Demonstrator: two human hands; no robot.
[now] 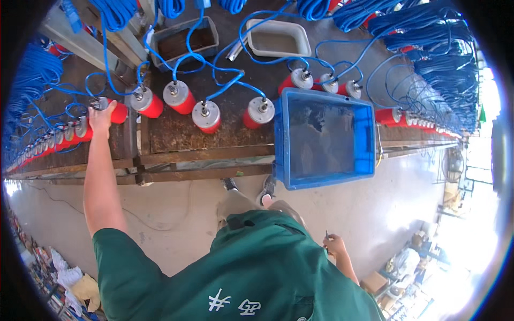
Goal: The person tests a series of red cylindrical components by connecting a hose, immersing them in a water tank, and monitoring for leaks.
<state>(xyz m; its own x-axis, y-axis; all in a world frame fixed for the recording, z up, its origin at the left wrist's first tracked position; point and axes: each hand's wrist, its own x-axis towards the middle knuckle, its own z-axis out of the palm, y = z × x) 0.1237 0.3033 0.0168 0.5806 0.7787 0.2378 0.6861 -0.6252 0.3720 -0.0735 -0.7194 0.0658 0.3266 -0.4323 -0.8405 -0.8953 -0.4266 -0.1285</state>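
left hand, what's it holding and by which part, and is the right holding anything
The left hand grips a red cylinder at its metal-capped end on the bench. The right hand pinches a small thin tool at its lower end.

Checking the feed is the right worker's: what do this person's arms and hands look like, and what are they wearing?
Both arms are bare from a short green sleeve down. The left hand and right hand wear no gloves; no watch or bands show. The green shirt carries white embroidered markings on its front.

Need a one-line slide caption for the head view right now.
Left hand grips a red cylinder on the workbench beside a blue crate; right hand holds a small tool at the side.
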